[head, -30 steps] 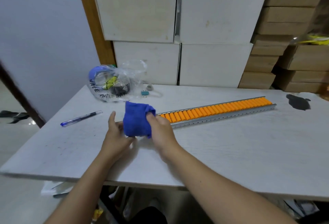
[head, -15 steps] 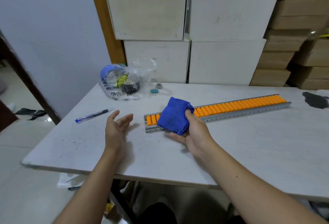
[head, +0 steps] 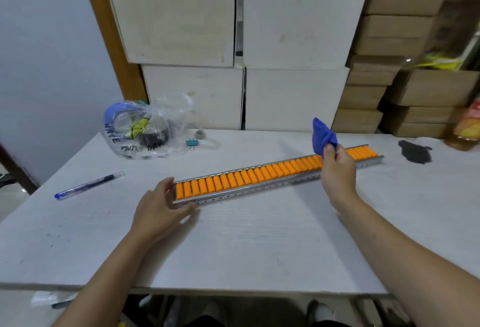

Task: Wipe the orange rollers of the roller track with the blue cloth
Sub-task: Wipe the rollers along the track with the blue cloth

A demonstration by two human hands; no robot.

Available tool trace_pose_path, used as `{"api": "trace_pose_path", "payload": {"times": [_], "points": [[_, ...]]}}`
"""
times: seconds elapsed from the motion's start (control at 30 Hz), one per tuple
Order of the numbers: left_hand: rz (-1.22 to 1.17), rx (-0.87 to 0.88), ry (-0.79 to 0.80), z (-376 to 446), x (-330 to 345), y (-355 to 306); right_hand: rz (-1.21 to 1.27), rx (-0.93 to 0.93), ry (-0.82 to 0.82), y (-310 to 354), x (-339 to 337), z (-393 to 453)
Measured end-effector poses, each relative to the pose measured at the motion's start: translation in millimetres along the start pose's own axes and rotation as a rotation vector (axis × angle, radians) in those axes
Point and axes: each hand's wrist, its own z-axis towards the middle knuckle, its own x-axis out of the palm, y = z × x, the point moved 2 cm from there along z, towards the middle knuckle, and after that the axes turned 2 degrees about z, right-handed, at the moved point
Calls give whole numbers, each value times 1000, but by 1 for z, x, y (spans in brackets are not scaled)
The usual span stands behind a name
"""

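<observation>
Right hand [head: 337, 171] carried blue cloth [head: 323, 137] along rightward-receding roller track [head: 259, 180].

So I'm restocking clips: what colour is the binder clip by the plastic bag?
Teal, with silver wire handles; the head view shows the clip best.

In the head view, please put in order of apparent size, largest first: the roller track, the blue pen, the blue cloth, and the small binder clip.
1. roller track, by far the longest.
2. blue pen.
3. blue cloth, bunched in the right hand, so part of it is hidden; its place against the pen is unsure.
4. binder clip, smallest.
</observation>
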Motion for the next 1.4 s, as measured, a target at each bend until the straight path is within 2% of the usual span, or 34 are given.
{"api": "trace_pose_path", "payload": {"times": [0.2,0.33,0.47,0.63,0.77,1.0,1.2,1.4], "points": [[29,30,-59,-2,0,1,-495,-37,-163,-37,-60,68],[37,49,-86,-3,0,1,-801,-27,-128,-58,-82,99],[46,40,-90,-4,0,1,-891,40,-60,-68,-86,117],[45,24,-91,-5,-1,-1,-927,98,-46,-74,-77,114],[49,26,-84,-4,-2,-1,-926,-40,-49,-67,-56,89],[38,20,-70,-6,-2,-3,-883,-285,71,-42,4,20],[-6,-5,-55,-10,-3,-3,-742,-355,309,0,77,-64],[-79,-64,-46,-9,-1,-5,-589,-556,637,42,167,-150]]}}
